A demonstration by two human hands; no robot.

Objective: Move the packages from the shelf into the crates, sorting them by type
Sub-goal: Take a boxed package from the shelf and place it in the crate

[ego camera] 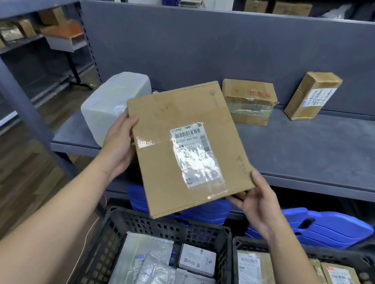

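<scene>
In the head view, a flat carton point(186, 148) is held in the air by both hands, tilted, with its labelled face up. The left hand point(118, 144) is clamped on the carton's left edge: the thumb point(132, 120) is laid on the top face, and the other fingers are hidden beneath. The right hand point(258, 201) is closed on the lower right corner, with the thumb pressed against the edge and the fingers curled under it. A white label point(195, 154) under clear tape is seen between the two thumbs.

Beyond the fingers a grey shelf point(318, 150) is seen. A white box point(114, 105) is set on it just behind the left thumb. A taped box point(248, 102) stands past the carton's far corner, and a tall box point(312, 95) is leaned against the back panel, well apart to the right.

Below the hands two black crates are placed side by side. The left crate point(151, 225), under the left wrist, is filled with grey bags and a small white box. The right crate point(244, 242), under the right forearm, is loaded with brown labelled cartons.
</scene>
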